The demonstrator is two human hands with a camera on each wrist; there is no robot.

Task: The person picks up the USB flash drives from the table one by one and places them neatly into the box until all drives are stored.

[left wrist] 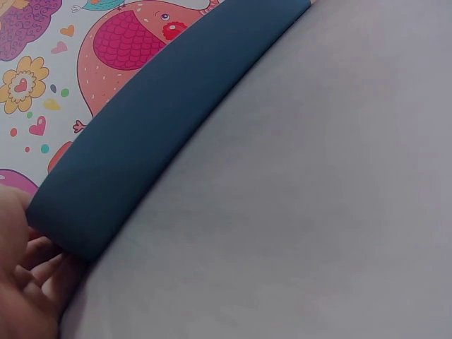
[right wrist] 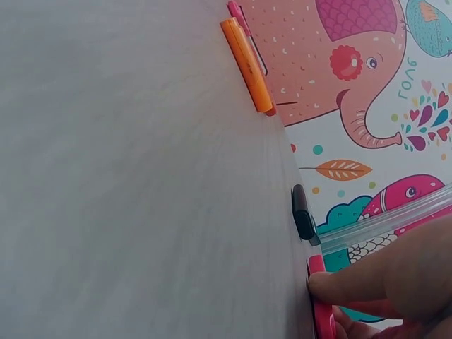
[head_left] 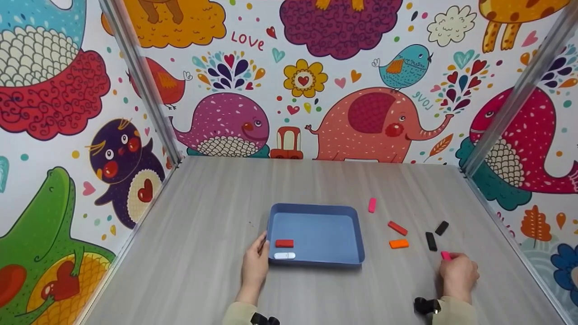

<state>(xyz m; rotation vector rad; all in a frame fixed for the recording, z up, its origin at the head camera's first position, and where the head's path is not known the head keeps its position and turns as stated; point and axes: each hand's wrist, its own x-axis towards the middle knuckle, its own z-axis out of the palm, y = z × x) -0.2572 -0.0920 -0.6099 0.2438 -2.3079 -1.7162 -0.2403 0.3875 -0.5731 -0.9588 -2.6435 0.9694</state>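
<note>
My left hand (head_left: 255, 266) grips the blue tray (head_left: 316, 262) at its near left corner. In the left wrist view, curled fingers (left wrist: 53, 279) lie against the low part of the tray's wall. Inside the tray, on the left, lie a small red stick (head_left: 284, 243) and a white one (head_left: 285, 256). Well to the right of the tray, my right hand (head_left: 458, 273) pinches a small flat pink stick (head_left: 446, 256). The right wrist view shows the thumb or a finger pressed on this pink stick (right wrist: 321, 300). Part of it is hidden by the hand.
Between the tray and my right hand lie an orange stick (head_left: 399, 244), a red one (head_left: 397, 228) and another pink one (head_left: 372, 205). Two black sticks (head_left: 431, 241) are just beyond the right hand. Patterned panels (head_left: 289, 90) and metal posts (head_left: 510, 90) bound the table (head_left: 203, 203).
</note>
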